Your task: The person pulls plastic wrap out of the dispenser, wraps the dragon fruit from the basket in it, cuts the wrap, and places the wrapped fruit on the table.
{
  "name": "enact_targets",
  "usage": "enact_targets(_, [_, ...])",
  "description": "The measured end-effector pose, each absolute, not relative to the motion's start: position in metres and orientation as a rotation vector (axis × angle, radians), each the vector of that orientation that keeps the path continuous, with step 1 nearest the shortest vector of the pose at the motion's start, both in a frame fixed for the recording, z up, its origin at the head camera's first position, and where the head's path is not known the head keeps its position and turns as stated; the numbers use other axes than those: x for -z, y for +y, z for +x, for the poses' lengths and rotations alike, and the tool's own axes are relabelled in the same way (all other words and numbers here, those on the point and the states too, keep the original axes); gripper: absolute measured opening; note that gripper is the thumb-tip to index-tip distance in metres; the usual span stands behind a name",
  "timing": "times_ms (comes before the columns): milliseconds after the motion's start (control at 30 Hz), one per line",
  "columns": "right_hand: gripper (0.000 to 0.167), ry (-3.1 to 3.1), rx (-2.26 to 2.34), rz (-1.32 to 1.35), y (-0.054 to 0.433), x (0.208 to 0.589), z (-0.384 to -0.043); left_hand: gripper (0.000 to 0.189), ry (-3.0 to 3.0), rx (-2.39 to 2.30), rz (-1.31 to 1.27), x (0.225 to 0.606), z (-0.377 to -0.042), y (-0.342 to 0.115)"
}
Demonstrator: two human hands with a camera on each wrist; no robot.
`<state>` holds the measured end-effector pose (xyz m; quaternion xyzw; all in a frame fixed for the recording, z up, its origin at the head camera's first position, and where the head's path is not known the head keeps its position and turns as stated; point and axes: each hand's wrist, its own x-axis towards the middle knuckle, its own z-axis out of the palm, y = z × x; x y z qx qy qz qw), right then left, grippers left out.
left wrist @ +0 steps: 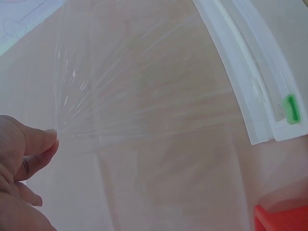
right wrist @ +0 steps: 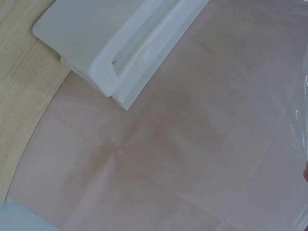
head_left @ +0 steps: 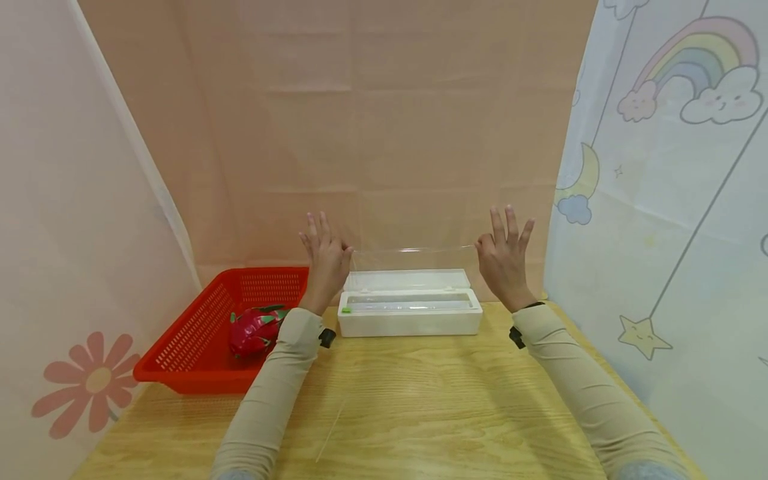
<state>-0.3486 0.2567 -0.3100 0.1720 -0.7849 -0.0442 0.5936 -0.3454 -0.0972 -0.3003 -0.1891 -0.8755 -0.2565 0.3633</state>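
A clear sheet of cling film (head_left: 414, 251) stretches between my raised hands, above and behind a white cling film dispenser box (head_left: 410, 325) with its lid tipped back. My left hand (head_left: 327, 267) pinches one corner between thumb and index finger; creases fan out from that pinch across the film (left wrist: 120, 106) in the left wrist view. My right hand (head_left: 504, 263) pinches the opposite corner, its other fingers spread upward. Only a sliver of a right fingertip (right wrist: 306, 173) shows in the right wrist view. A green slide cutter (left wrist: 291, 109) sits at the box's left end.
Left of the box stands a red perforated basket (head_left: 198, 380) holding a dragon fruit (head_left: 255, 331), partly hidden by my left forearm. A thin pale strip (head_left: 330, 432) lies on the wooden table (head_left: 408, 400). Cloth curtains (head_left: 420, 133) enclose the back and both sides.
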Motion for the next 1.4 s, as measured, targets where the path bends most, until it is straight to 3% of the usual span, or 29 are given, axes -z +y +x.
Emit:
enact_targets(1067, [0.013,-1.83,0.07,0.397,0.264,0.296,-0.349,0.015,-2.194,0.712,-0.523,0.291,-0.349,-0.095])
enact_targets(1400, [0.015,-1.826,0.075,0.404,0.265,0.291,-0.348,0.034,-2.14,0.69,-0.551,0.285,-0.35,-0.096])
